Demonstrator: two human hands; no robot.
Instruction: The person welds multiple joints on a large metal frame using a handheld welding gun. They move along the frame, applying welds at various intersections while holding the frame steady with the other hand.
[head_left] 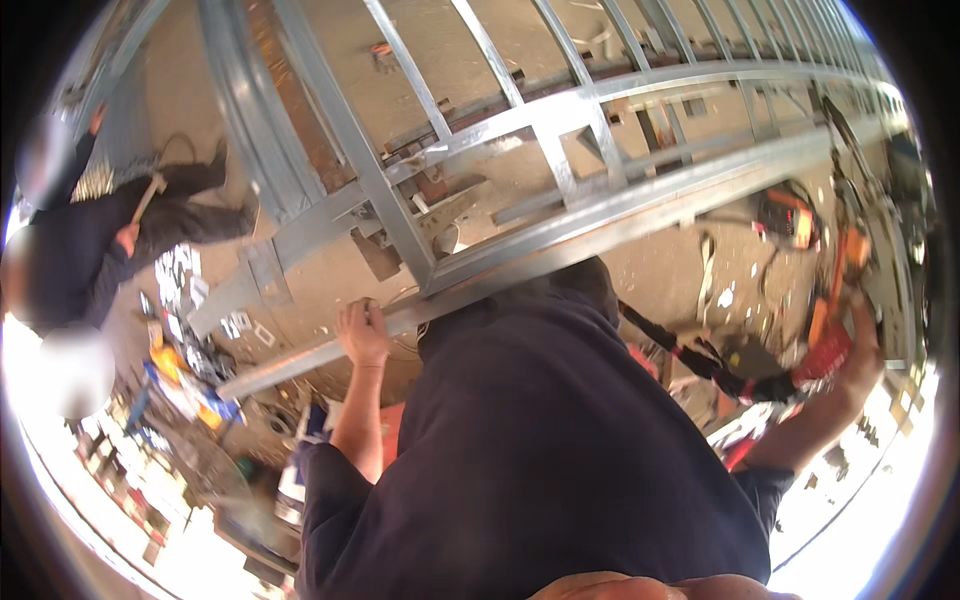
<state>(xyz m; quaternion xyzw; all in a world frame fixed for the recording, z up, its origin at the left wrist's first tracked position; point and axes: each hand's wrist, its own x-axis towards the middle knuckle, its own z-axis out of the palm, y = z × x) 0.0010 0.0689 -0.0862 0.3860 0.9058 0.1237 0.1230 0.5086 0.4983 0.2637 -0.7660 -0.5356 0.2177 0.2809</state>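
A long grey metal bar (pixel 285 370) crosses in front of my waist, along the near side of a welded steel frame (pixel 560 110). My left hand (pixel 362 332) is closed over this bar, left of the frame's corner; a small dark thing shows by its fingers. Far to the right, my right hand (pixel 862 325) is beside a red and orange object (pixel 825 350) whose kind I cannot make out. Blur hides how its fingers lie. A black cable (pixel 700 365) runs from near my waist to that object.
At the left, another person (pixel 75 260) in dark clothes holds a hammer (pixel 148 200). An orange and black machine (pixel 785 215) sits on the floor at right. Yellow and blue packaging (pixel 190 385), scraps and tools lie at lower left. Orange gloves (pixel 382 55) lie beyond the frame.
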